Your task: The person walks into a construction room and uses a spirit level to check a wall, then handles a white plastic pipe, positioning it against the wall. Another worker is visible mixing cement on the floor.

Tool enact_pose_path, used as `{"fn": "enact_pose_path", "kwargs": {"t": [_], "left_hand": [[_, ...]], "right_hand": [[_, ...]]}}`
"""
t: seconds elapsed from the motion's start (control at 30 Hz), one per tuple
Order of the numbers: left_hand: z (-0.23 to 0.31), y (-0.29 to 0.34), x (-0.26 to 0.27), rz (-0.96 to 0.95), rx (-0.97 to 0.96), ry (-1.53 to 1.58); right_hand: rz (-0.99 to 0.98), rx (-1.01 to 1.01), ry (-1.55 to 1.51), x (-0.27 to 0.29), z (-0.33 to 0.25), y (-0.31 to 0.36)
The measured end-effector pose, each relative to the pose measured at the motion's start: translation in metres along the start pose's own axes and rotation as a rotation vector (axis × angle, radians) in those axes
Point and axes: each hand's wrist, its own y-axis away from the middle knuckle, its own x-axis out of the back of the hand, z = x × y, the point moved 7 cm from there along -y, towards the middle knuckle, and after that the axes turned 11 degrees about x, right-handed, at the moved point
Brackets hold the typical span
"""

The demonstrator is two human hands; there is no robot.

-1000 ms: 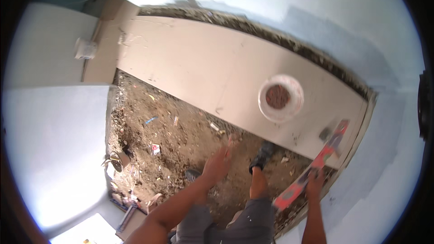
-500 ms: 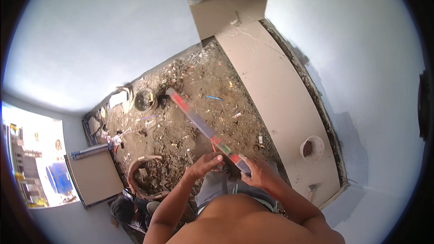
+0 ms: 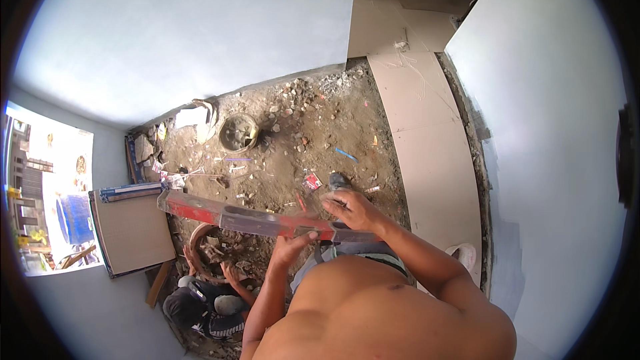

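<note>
A long red and grey spirit level [image 3: 250, 221] lies across in front of my body, its far end out to the left. My left hand [image 3: 292, 248] is closed round its lower edge, thumb on the face. Just above the level's right part is my right hand [image 3: 352, 209], open, fingers stretched out to the left and off the level. A thin red piece [image 3: 301, 203] sticks up behind the level near my left hand; what holds it is hidden.
Beige tiles [image 3: 437, 160] run along the right wall. Rubble ground holds a bucket [image 3: 238, 133] and a blue strip [image 3: 346, 154]. At lower left a co-worker [image 3: 193, 307] crouches by a round basin [image 3: 200, 233], beside stacked tiles [image 3: 133, 233]. A white tub [image 3: 463, 253] sits right.
The level has swung left from a slanting position to lie nearly crosswise. My right hand has let go of its near end. The co-worker's hands have come into view at the basin.
</note>
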Motion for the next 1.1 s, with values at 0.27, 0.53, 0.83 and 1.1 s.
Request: {"fn": "enact_pose_path", "kwargs": {"t": [0.27, 0.53, 0.83, 1.1], "left_hand": [[0.081, -0.118, 0.000, -0.139, 0.158, -0.081], [0.108, -0.155, 0.046, -0.003, 0.042, 0.031], [0.077, -0.116, 0.221, 0.422, -0.002, 0.524], [0.108, -0.054, 0.396, 0.593, -0.026, 0.850]], "right_hand": [[-0.275, -0.035, -0.200, 0.039, 0.041, -0.155], [-0.086, -0.165, -0.337, 0.040, 0.047, -0.269], [-0.595, -0.003, 0.277, -0.050, 0.076, -0.328], [-0.901, -0.105, 0.599, -0.188, 0.070, -0.405]]}}
